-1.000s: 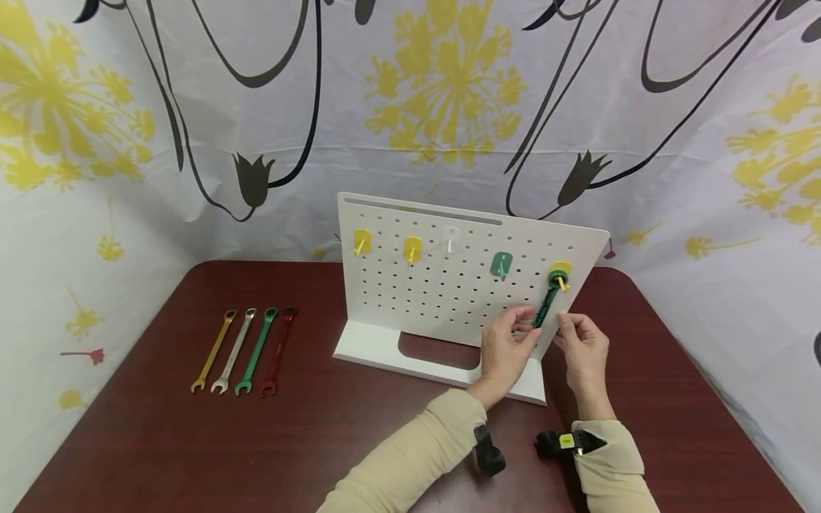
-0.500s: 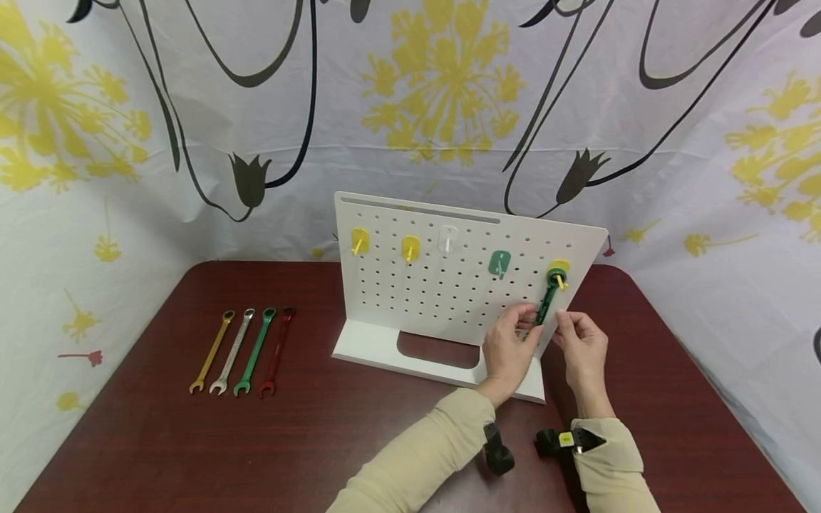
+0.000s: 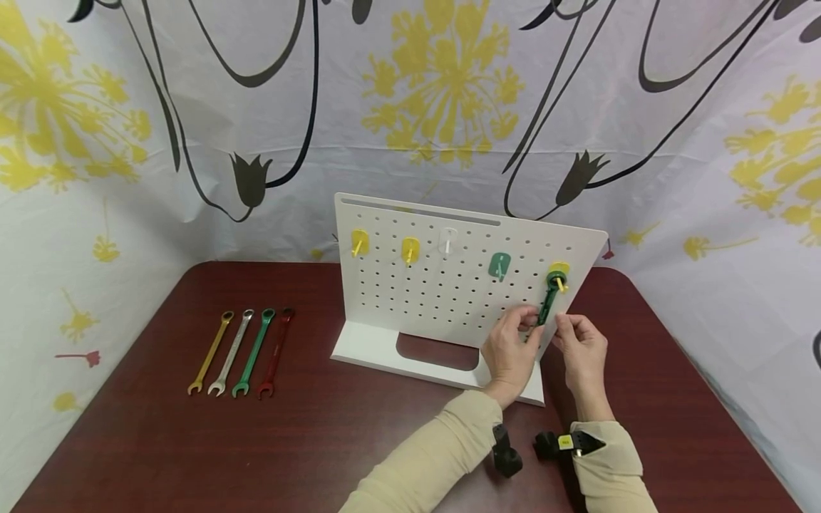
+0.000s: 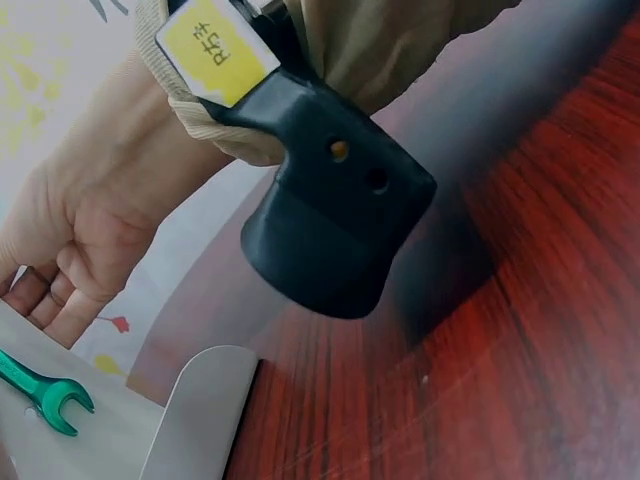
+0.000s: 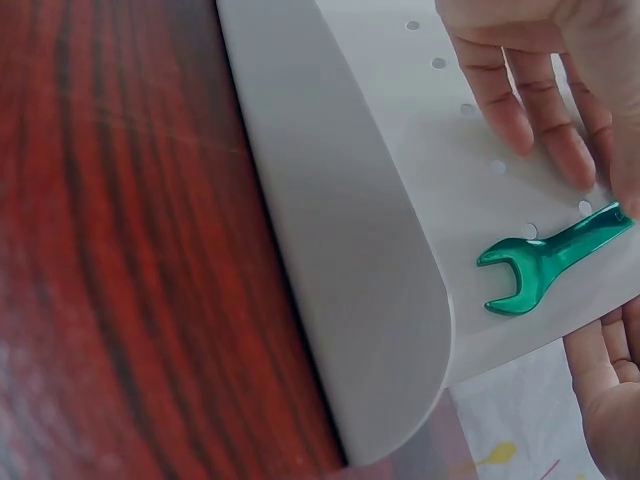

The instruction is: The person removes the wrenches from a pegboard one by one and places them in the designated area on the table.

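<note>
A green combination wrench [image 3: 547,303] hangs by its ring end from the yellow hook [image 3: 561,285] at the pegboard's right side. My left hand [image 3: 513,350] pinches its shank, the thumb in front. Its open-ended jaw [image 5: 520,275] points down against the white pegboard [image 3: 423,292] in the right wrist view; in the left wrist view part of the wrench [image 4: 45,390] shows too. My right hand [image 3: 585,349] holds the board's right edge between thumb and fingers. Other fingers of the left hand [image 5: 545,90] stay off the wrench. The index finger's contact is hidden.
Gold [image 3: 210,354], silver [image 3: 231,354], green [image 3: 253,354] and red [image 3: 276,354] wrenches lie in a row on the dark red table [image 3: 160,442], left of the board. Two yellow hooks, a clear hook [image 3: 447,242] and a green hook [image 3: 500,266] carry nothing.
My left forearm and wrist have shifted a little to the right, with the fingers still at the wrench. The right hand and the pegboard stay nearly where they were.
</note>
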Available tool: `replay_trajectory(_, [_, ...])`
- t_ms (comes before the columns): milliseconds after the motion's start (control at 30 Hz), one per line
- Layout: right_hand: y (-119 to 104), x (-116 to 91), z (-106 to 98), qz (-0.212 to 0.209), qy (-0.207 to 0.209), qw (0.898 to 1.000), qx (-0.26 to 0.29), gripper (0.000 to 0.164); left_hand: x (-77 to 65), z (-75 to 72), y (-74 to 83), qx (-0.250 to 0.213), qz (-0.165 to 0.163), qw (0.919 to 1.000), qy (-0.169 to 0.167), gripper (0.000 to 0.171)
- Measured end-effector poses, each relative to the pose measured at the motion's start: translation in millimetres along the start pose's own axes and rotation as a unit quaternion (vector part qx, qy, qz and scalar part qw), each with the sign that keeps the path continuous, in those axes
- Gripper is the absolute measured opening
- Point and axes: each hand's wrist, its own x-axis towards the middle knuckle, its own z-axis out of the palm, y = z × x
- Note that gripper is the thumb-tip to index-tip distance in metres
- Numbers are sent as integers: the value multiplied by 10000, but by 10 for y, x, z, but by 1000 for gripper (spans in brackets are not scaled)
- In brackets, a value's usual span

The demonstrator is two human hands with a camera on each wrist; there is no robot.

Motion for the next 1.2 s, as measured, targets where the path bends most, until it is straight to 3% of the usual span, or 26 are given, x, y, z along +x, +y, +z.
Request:
replay_trajectory(600, [1, -2, 20, -91, -39, 9997, 209, 17, -7, 70, 22, 104, -296, 9994, 154, 20])
replay_trajectory(1200, [3, -6, 21, -133, -2, 9996, 233, 13, -23, 15, 66, -170, -607, 9975, -309, 16])
